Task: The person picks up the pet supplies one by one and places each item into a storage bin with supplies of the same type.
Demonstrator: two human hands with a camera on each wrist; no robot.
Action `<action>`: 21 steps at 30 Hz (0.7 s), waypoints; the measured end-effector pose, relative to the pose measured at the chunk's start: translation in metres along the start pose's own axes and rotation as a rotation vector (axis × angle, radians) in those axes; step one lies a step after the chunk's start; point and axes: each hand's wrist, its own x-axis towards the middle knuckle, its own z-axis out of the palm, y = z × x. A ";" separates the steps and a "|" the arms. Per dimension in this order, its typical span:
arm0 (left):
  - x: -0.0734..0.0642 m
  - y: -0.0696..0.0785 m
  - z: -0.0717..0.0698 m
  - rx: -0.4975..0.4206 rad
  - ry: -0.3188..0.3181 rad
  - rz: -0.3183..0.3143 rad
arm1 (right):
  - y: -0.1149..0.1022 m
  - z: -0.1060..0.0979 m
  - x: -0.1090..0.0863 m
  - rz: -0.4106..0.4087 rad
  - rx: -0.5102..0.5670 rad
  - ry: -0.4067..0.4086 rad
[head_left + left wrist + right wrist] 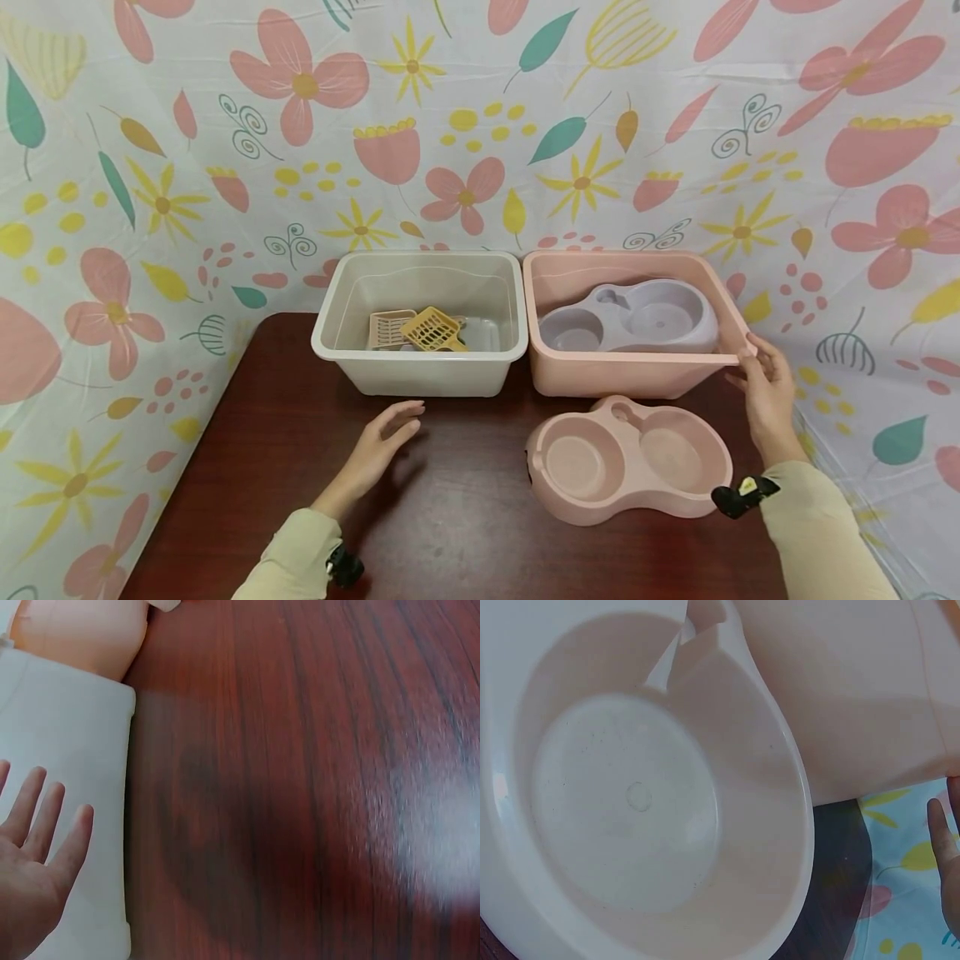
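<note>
My right hand [768, 400] touches the front right corner of the pink litter box [630, 375], its fingers fairly straight at the rim. Inside that box lies a grey double pet bowl [618, 321]. A pink double pet bowl [632, 467] stands on the table just in front and fills much of the right wrist view. Relaxed and holding nothing, my left hand [375, 446] hovers in front of the off-white litter box [423, 373]. That box contains a yellow litter scoop [432, 330] and a beige litter scoop [388, 327], partly overlapped by the yellow one.
Both boxes stand side by side at the back of the dark wooden table [465, 500]. Behind them hangs a flower-patterned cloth [465, 125], which also covers both sides. A grey item partly shows under the scoops.
</note>
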 end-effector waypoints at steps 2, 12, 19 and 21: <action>0.001 -0.001 0.004 0.009 -0.009 0.004 | 0.000 -0.001 0.000 0.000 -0.002 -0.007; 0.003 -0.004 0.024 0.040 -0.092 0.012 | 0.000 -0.006 0.001 -0.018 0.033 -0.041; 0.005 -0.003 0.039 0.056 -0.128 -0.063 | -0.002 -0.007 0.002 -0.014 0.050 -0.092; 0.006 -0.003 0.044 0.063 -0.127 -0.059 | -0.003 -0.007 0.002 -0.013 0.059 -0.103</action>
